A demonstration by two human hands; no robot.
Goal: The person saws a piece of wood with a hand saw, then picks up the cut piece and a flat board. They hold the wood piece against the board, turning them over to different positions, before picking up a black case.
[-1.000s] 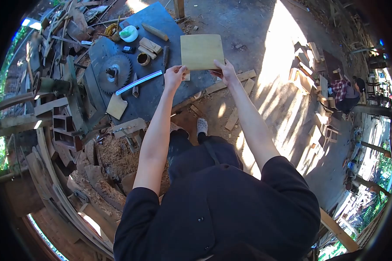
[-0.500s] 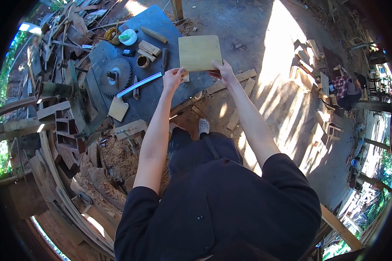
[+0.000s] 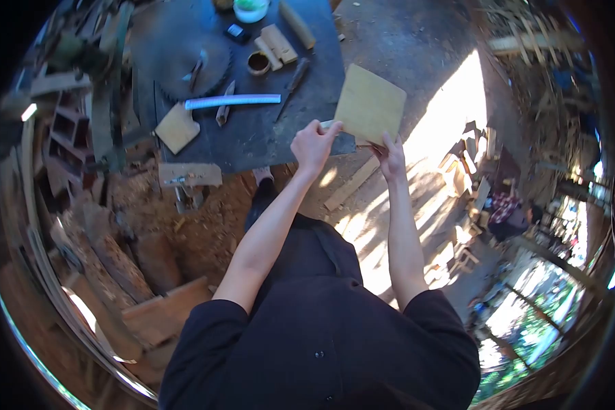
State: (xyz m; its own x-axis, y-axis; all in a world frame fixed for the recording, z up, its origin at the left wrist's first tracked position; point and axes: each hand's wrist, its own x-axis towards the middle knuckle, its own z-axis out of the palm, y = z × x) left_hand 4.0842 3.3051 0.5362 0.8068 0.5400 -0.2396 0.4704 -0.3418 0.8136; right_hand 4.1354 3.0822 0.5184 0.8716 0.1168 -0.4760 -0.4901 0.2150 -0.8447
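Clamping the board [image 3: 372, 104] at its near edge are left fingers [image 3: 333, 128] and right fingers [image 3: 391, 143].

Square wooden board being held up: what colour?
The square wooden board is pale yellowish tan; it shows best in the head view.

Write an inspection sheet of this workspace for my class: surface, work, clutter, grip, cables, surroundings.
Surface: dark bench with a toothed circular blade; too blurred to tell whether it turns.
Work: flat wooden panel, held up, tilted in view.
Clutter: ruler across a pointed piece; round cup, white bowl, loose wood.
Grip: left hand at the panel's near left corner; right hand at the near right.
Cables: nothing seen.
Surroundings: person in a checked shirt, off right; sunlit floor.
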